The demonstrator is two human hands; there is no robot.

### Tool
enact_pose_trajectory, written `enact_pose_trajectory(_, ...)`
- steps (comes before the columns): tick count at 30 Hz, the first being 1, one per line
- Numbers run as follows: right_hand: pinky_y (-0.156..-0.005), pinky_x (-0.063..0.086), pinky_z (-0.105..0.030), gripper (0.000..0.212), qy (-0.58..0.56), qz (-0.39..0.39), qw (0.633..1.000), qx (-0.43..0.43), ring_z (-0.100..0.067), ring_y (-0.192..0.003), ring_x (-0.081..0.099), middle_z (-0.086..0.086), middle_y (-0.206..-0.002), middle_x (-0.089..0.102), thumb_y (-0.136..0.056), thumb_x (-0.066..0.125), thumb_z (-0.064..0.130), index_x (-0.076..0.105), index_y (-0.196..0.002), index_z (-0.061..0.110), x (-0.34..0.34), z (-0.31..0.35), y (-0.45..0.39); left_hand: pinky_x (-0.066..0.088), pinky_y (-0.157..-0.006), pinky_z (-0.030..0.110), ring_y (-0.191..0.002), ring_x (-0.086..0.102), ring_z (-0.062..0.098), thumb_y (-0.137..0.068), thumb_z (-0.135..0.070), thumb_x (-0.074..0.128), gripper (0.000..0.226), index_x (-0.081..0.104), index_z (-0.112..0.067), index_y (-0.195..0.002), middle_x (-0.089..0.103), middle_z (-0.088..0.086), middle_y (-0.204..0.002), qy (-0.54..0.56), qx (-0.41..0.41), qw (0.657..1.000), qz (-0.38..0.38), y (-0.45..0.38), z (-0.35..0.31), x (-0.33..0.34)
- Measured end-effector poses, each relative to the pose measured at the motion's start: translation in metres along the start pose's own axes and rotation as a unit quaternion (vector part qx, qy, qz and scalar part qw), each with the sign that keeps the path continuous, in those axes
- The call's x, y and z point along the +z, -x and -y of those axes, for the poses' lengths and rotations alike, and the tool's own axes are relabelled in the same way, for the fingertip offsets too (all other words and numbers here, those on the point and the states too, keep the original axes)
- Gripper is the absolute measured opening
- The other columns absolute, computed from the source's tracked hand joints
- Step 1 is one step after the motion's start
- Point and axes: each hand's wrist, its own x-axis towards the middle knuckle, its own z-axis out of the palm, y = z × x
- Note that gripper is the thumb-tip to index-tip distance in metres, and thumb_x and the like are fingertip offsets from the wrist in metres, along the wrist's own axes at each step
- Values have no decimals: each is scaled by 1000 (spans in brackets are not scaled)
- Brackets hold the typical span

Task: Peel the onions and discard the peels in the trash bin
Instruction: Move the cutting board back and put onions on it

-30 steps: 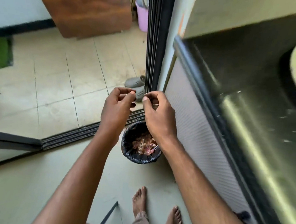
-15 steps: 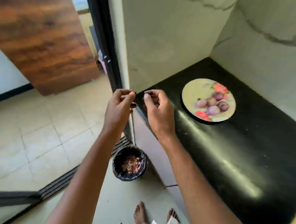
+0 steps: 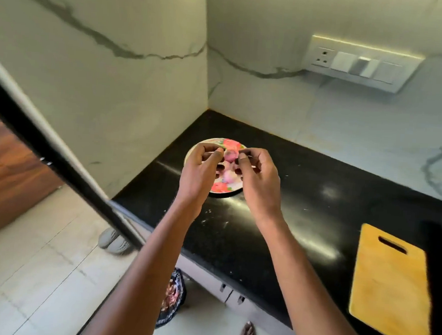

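Head view: hands swung from bin (image 3: 172, 298) up to plate (image 3: 223, 189) on tabletop. Left hand (image 3: 201, 166), right hand (image 3: 258, 175) curled over onions (image 3: 228, 154); grip contents unclear. Next onion likely.

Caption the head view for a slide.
Both hands, left and right, hover over the plate of onions on the black counter.

Black countertop (image 3: 276, 223) in a corner of white marble-veined wall (image 3: 104, 67). Yellow cutting board (image 3: 389, 283) with handle slot lies flat on the counter at right; white socket-and-switch panel (image 3: 358, 63) mounted on the back wall. Grey shoes (image 3: 112, 241) sit on the tiled floor (image 3: 37, 272) beside a wooden door (image 3: 7, 173).
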Motion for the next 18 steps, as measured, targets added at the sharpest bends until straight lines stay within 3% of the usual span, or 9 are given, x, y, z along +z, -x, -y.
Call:
enact_pose_trajectory(5,-74,48,-11,16,5,-46,999,4,-4,-94,65,7,-103,70,-102,58,28,65,-113,18,-52,-14,-18,58,-94,42,-97,73,19,-105,-27,54,15,64,-21,-115,74,2,-104,-8,-20,999,44,-4,-2,58)
enact_pose_trajectory(10,-78,48,-11,14,2,-81,997,10,0,-93,63,11,-101,68,-102,58,26,65,-112,20,-103,-30,-31,56,-92,38,-105,68,22,-105,-28,54,17,63,-20,-116,69,6,-112,-25,-19,996,88,-5,-1,111)
enact_pose_trajectory(18,-80,48,-9,11,31,-176,983,46,5,-97,62,18,-102,67,-102,58,25,64,-112,23,-174,-65,-29,55,-87,36,-98,68,17,-104,-26,55,10,64,-25,-107,70,0,-103,-60,-4,976,210,-7,9,195)
